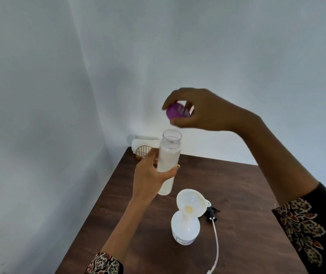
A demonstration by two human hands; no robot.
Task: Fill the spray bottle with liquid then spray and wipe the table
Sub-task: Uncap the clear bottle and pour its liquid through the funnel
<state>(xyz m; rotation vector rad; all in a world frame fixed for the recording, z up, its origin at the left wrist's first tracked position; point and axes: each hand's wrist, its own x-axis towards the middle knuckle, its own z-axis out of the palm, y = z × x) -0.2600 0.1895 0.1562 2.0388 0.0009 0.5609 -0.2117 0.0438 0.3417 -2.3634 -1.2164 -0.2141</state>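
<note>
Left hand (150, 175) gripping open bottle of milky liquid (168, 161) above table (237, 194) far-left edge, right hand (201, 111) pinching purple cap (176, 112) just above bottle, funnel (190, 203) in spray bottle (185, 228) nearer, bare wood right of it

Clear refill bottle (168, 163) – uncapped, upright, milky liquid inside, held above table (237, 194). Purple cap (177, 112) lifted above its mouth. White spray bottle (185, 228) stands on table, funnel (190, 204) in neck – black sprayer head (212, 212) with tube lying just beside.

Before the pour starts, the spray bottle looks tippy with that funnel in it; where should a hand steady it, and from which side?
Grip the spray bottle around its wide lower body, below the funnel, coming from the right. The funnel's broad bowl overhangs the neck, so a top grasp would likely knock it. The left hand already holds the supply bottle.
</note>
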